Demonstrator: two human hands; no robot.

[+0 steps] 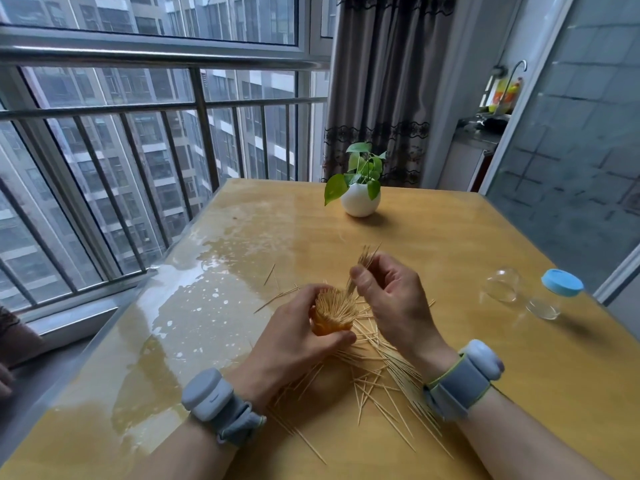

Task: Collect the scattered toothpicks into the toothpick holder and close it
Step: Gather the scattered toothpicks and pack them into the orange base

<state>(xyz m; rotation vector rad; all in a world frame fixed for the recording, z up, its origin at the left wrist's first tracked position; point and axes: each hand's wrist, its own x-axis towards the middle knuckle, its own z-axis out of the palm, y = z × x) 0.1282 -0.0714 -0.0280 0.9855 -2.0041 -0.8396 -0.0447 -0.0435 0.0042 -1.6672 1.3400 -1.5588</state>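
Note:
An orange toothpick holder [330, 324] stands near the middle of the wooden table [467, 358], packed with upright toothpicks. My left hand [294, 341] wraps around it from the left. Just above and to the right, my right hand [391, 299] pinches a small bunch of toothpicks [363, 263], their lower ends touching the holder's filled top. Many loose toothpicks [384, 379] lie scattered on the table under and in front of both hands. A clear dome-shaped cover [504, 285] rests on the table at the right.
A clear jar with a blue lid [554, 296] lies on its side at the right edge. A white pot with a green plant [360, 199] stands at the back. The table's left half is glossy and blotchy. A metal railing [138, 109] and window run along the left.

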